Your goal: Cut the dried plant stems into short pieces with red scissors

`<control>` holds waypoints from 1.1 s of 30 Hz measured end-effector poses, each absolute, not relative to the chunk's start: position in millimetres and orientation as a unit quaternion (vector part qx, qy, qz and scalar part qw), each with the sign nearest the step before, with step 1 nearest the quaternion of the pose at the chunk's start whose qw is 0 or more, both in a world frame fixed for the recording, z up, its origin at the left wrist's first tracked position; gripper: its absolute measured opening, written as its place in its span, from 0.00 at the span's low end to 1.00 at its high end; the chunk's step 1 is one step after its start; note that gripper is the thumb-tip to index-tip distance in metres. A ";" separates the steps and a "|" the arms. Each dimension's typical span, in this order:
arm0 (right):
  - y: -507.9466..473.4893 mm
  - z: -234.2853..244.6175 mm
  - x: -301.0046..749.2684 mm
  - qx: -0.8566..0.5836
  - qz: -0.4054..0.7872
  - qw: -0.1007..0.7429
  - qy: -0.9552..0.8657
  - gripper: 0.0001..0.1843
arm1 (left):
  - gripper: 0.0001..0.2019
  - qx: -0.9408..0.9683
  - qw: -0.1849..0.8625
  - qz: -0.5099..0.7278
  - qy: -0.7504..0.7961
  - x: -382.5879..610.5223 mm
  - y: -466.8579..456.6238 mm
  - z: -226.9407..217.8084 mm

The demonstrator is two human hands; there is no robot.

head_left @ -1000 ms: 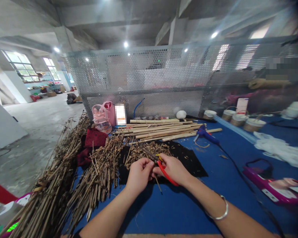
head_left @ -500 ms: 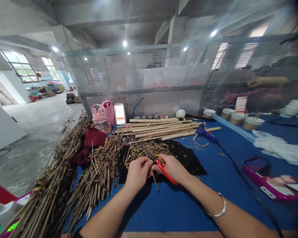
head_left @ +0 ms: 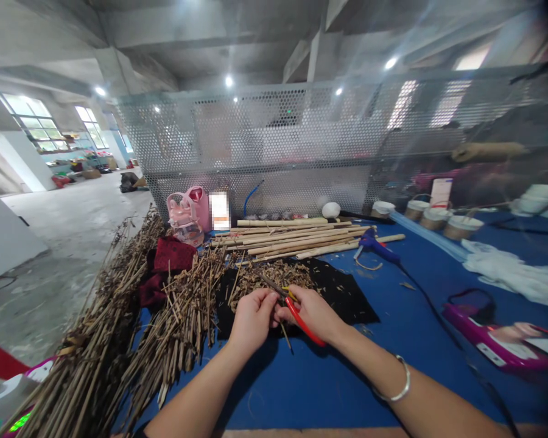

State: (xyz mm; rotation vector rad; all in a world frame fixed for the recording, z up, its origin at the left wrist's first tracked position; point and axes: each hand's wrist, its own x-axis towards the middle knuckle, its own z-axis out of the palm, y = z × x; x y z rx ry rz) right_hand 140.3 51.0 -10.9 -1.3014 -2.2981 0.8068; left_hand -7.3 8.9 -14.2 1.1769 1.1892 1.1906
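My left hand (head_left: 254,316) pinches a thin dried stem (head_left: 286,338), whose lower end pokes out below the fingers. My right hand (head_left: 313,313) is closed around red-handled scissors (head_left: 305,322); their dark blades point up and left, above the left thumb. The fingertips of both hands meet, hiding where the stem passes between them. Behind the hands, a pile of brown dried clippings (head_left: 274,275) lies on a black cloth (head_left: 347,298). Just left of it is a heap of cut dried stems (head_left: 189,310).
A tall bundle of dried stalks (head_left: 86,340) runs along the left table edge. Pale sticks (head_left: 296,240) lie behind the cloth, with a blue glue gun (head_left: 379,246) at their right. A purple power strip (head_left: 488,344) and white plastic (head_left: 506,271) are farther right.
Both hands stay almost in place on the stem and scissors. The right fingers have shifted slightly towards the left hand. The view has moved very slightly.
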 end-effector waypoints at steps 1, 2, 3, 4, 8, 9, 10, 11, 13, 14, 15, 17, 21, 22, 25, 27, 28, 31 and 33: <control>51.9 -10.9 140.6 -0.468 0.283 0.186 -0.816 0.19 | 0.13 0.487 0.518 0.497 0.498 -6.9 8.8 -13.9; 52.6 -10.7 141.2 -0.471 0.277 0.182 -0.818 0.19 | 0.13 0.484 0.517 0.497 0.501 -6.6 8.7 -13.6; 53.1 -10.4 141.9 -0.472 0.268 0.179 -0.820 0.19 | 0.13 0.482 0.516 0.497 0.504 -6.3 8.7 -13.3; 53.2 -9.9 142.7 -0.472 0.257 0.177 -0.824 0.18 | 0.12 0.482 0.512 0.499 0.507 -6.2 8.7 -13.1; 50.7 -8.6 143.9 -0.464 0.221 0.191 -0.836 0.19 | 0.12 0.481 0.486 0.516 0.516 -7.5 9.6 -13.0; 49.9 -8.7 143.5 -0.463 0.218 0.196 -0.837 0.19 | 0.12 0.482 0.478 0.517 0.522 -8.1 9.8 -13.1; 49.1 -9.0 142.9 -0.462 0.216 0.200 -0.837 0.19 | 0.12 0.485 0.470 0.515 0.528 -8.7 9.8 -13.1; 48.5 -9.3 142.2 -0.462 0.215 0.202 -0.836 0.19 | 0.12 0.491 0.460 0.513 0.533 -9.3 9.8 -12.9; 47.9 -9.9 140.7 -0.465 0.220 0.199 -0.834 0.18 | 0.13 0.504 0.443 0.509 0.539 -10.0 9.4 -12.4; 47.7 -10.1 140.1 -0.466 0.225 0.198 -0.832 0.17 | 0.13 0.507 0.439 0.509 0.539 -10.1 9.2 -12.0; 47.8 -10.1 139.6 -0.467 0.231 0.196 -0.831 0.17 | 0.13 0.507 0.440 0.510 0.537 -10.0 9.0 -11.7; 48.2 -10.1 139.4 -0.464 0.242 0.199 -0.829 0.16 | 0.13 0.497 0.458 0.515 0.528 -9.3 8.5 -11.3; 51.0 -11.9 141.0 -0.469 0.253 0.209 -0.820 0.18 | 0.14 0.465 0.516 0.510 0.507 -7.4 7.7 -11.6; 52.0 -12.8 141.5 -0.474 0.254 0.209 -0.817 0.18 | 0.14 0.466 0.524 0.505 0.503 -7.2 7.6 -11.8; 54.4 -15.3 142.5 -0.485 0.248 0.205 -0.813 0.19 | 0.15 0.470 0.531 0.490 0.506 -7.2 7.4 -12.4; 54.9 -15.3 142.6 -0.490 0.245 0.196 -0.813 0.20 | 0.15 0.464 0.534 0.486 0.513 -7.6 7.6 -12.5; 54.7 -14.7 142.5 -0.494 0.243 0.190 -0.813 0.20 | 0.14 0.460 0.535 0.486 0.516 -7.7 7.8 -12.4; 52.2 -11.5 141.9 -0.495 0.229 0.179 -0.819 0.20 | 0.14 0.454 0.531 0.496 0.516 -7.8 8.5 -11.3; 49.9 -9.4 141.4 -0.481 0.228 0.187 -0.825 0.18 | 0.14 0.457 0.525 0.501 0.514 -7.6 8.7 -10.1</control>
